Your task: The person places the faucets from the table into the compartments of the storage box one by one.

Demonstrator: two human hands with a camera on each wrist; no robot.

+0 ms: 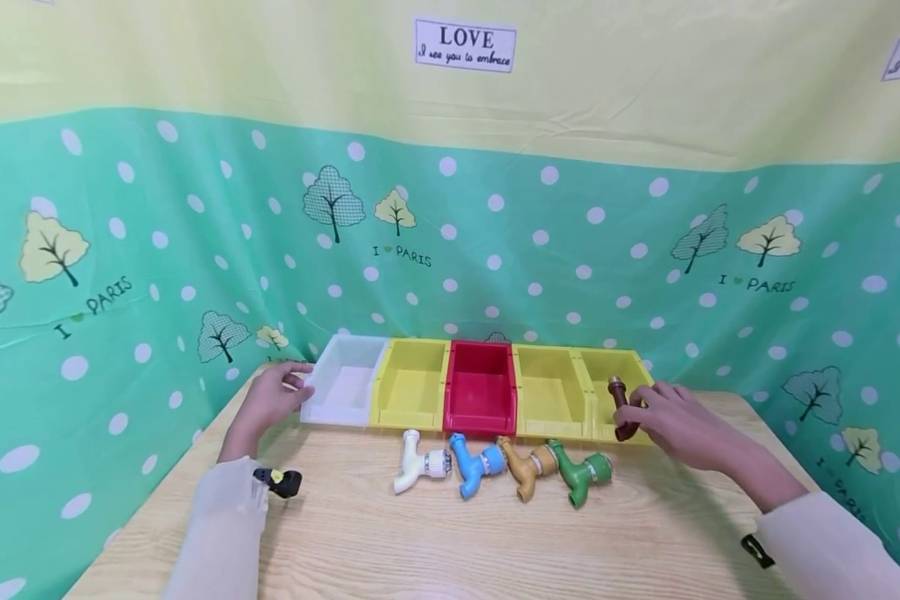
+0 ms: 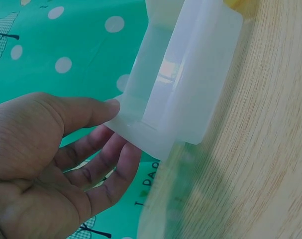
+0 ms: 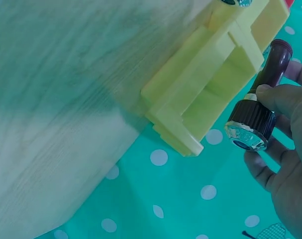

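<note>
My right hand [image 1: 682, 423] pinches a dark brown plastic tap [image 3: 252, 117] between thumb and fingers. In the head view, the tap overlaps the rightmost yellow bin [image 1: 602, 363]; its ribbed, silver-capped knob shows in the right wrist view. My left hand [image 1: 272, 398] holds the side of the translucent white bin [image 2: 188, 94] at the row's left end, thumb on the rim and fingertips beneath it. In front of the bins lie a white tap [image 1: 412, 462], a blue tap [image 1: 471, 468], a tan tap [image 1: 525, 469] and a green tap [image 1: 579, 473].
Between the end bins, a red bin [image 1: 482, 425] stands with a yellow bin [image 1: 412, 417] on its left and another yellow bin [image 1: 551, 421] on its right. They sit on a wooden table [image 1: 450, 550]. A dotted green and yellow curtain [image 1: 495, 250] hangs behind.
</note>
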